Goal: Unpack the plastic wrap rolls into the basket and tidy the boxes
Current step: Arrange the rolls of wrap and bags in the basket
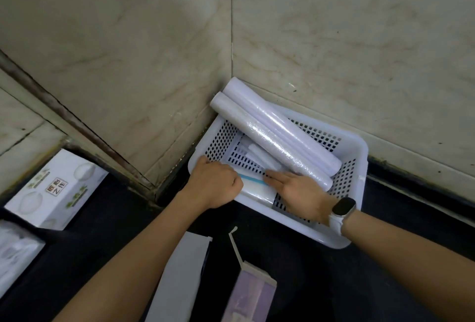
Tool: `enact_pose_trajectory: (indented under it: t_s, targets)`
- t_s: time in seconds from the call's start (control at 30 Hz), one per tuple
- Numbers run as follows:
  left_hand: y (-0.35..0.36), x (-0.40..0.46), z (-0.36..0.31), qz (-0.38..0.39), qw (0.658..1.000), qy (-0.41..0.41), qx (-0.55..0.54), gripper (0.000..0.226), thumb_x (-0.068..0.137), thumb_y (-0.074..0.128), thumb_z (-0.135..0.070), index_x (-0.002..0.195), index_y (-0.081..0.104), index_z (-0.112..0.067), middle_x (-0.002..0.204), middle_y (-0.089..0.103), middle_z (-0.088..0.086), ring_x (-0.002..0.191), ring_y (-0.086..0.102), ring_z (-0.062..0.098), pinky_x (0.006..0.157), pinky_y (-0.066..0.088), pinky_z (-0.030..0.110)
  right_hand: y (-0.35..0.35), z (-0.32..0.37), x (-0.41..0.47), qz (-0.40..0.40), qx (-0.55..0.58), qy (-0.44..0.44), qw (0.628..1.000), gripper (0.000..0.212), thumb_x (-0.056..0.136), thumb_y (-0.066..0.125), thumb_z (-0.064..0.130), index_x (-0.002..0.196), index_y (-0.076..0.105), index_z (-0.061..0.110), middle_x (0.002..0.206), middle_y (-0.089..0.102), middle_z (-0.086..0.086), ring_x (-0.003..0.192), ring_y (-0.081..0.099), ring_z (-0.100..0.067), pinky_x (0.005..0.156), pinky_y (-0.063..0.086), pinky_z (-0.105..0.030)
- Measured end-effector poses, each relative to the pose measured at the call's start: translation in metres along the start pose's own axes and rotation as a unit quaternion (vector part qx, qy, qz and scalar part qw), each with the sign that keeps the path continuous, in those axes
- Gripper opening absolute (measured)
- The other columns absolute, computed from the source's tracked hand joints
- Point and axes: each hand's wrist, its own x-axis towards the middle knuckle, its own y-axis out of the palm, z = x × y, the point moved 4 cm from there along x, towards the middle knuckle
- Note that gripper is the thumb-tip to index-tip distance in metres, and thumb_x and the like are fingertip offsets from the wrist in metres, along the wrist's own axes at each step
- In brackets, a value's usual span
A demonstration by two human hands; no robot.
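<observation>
A white perforated basket (358, 167) sits on the dark counter in the wall corner. Two long plastic wrap rolls (277, 131) lie in it side by side, their far ends sticking out over the back left rim. Smaller white rolls (259, 154) lie under them. A flat pack with a blue strip (253, 180) lies at the basket's near left end. My left hand (213, 185) is closed on that pack's left end at the rim. My right hand (298, 193) rests flat on the pack with fingers stretched out. Two long open boxes (180, 278) (253, 293) lie below the basket.
A white printed box (59, 188) stands on the counter at the left, with another pale package (15, 249) in front of it. Marble wall tiles close off the back and right. A watch is on my right wrist (343, 207).
</observation>
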Motion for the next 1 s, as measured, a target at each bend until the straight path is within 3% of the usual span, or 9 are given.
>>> enact_pose_trajectory:
  t_s: [0.1,0.2,0.33,0.47,0.6,0.67,0.73,0.83,1.0]
  targets:
    - [0.001,0.0,-0.001,-0.016,1.0,0.002,0.0,0.041,0.092,0.026,-0.027,0.082,0.062,-0.01,0.088,0.064,0.003,0.079,0.054,0.02,0.086,0.031,0.035,-0.015,0.009,-0.009,-0.127,-0.021,-0.059,0.99,0.049,0.066,0.069,-0.004,0.114,0.061,0.003,0.114,0.067,-0.013,0.093,0.068,-0.026,0.069,0.059,-0.035]
    - [-0.001,-0.002,-0.002,-0.043,0.999,-0.006,0.009,0.049,0.089,0.018,-0.029,0.079,0.063,-0.01,0.084,0.065,0.004,0.076,0.055,0.021,0.086,0.032,0.034,-0.022,0.011,-0.004,-0.142,-0.051,-0.001,0.988,0.062,0.061,0.068,-0.006,0.122,0.055,0.0,0.125,0.06,-0.02,0.082,0.07,-0.029,0.056,0.057,-0.031]
    - [-0.002,-0.007,-0.003,-0.049,0.999,-0.009,0.019,0.057,0.083,0.01,-0.031,0.075,0.063,-0.01,0.079,0.065,0.004,0.073,0.055,0.021,0.086,0.03,0.032,-0.005,0.007,0.015,-0.061,-0.054,0.051,0.995,0.061,0.089,0.032,-0.003,0.142,0.003,-0.004,0.153,0.015,-0.025,0.107,0.06,-0.035,0.082,0.055,-0.042]
    - [0.0,-0.005,-0.002,-0.033,0.999,-0.012,0.006,0.057,0.086,0.013,-0.031,0.074,0.063,-0.008,0.078,0.065,0.005,0.069,0.051,0.02,0.082,0.029,0.031,0.01,-0.003,0.019,0.002,-0.009,0.125,0.992,0.064,0.089,0.037,0.004,0.143,0.003,0.001,0.15,0.024,-0.021,0.118,0.052,-0.035,0.093,0.046,-0.044]
    - [0.0,-0.004,-0.001,-0.023,1.0,-0.008,-0.003,0.048,0.092,0.022,-0.028,0.073,0.062,-0.008,0.078,0.064,0.005,0.067,0.048,0.019,0.077,0.028,0.03,0.012,-0.013,0.015,0.061,0.03,0.117,0.991,0.07,0.085,0.041,0.001,0.145,0.007,0.013,0.157,0.007,-0.011,0.135,0.036,-0.029,0.105,0.039,-0.043]
    - [0.0,-0.004,-0.001,-0.022,1.0,-0.012,-0.01,0.042,0.093,0.026,-0.027,0.076,0.059,-0.009,0.083,0.064,0.004,0.07,0.05,0.019,0.08,0.031,0.031,0.014,-0.013,0.012,0.088,0.031,0.088,0.992,0.073,0.083,0.039,-0.002,0.145,0.009,0.02,0.158,0.001,-0.003,0.136,0.033,-0.027,0.101,0.044,-0.04]
    - [-0.001,-0.005,-0.002,-0.028,0.999,-0.016,-0.034,0.04,0.093,0.023,-0.03,0.092,0.058,-0.009,0.103,0.063,0.005,0.084,0.058,0.021,0.086,0.033,0.033,0.018,-0.011,0.008,0.109,0.036,0.06,0.992,0.076,0.081,0.036,-0.004,0.146,0.007,0.023,0.158,-0.003,0.003,0.132,0.04,-0.025,0.074,0.051,-0.028]
    - [0.003,-0.002,0.001,0.019,0.997,-0.022,-0.074,0.048,0.094,0.025,-0.033,0.141,0.03,-0.023,0.153,0.026,0.0,0.109,0.055,0.021,0.094,0.033,0.036,0.02,-0.009,0.005,0.123,0.034,0.038,0.991,0.077,0.08,0.035,-0.005,0.146,0.005,0.023,0.158,-0.004,0.007,0.127,0.045,-0.023,0.057,0.039,-0.018]
    - [0.013,0.016,0.005,0.181,0.983,-0.014,-0.037,0.059,0.093,0.023,-0.043,0.145,-0.004,-0.037,0.156,-0.013,-0.011,0.143,0.012,0.022,0.11,0.022,0.044,0.016,-0.011,0.006,0.114,0.027,0.029,0.993,0.074,0.082,0.037,-0.005,0.145,0.01,0.022,0.158,0.001,0.005,0.133,0.038,-0.023,0.088,0.05,-0.038]
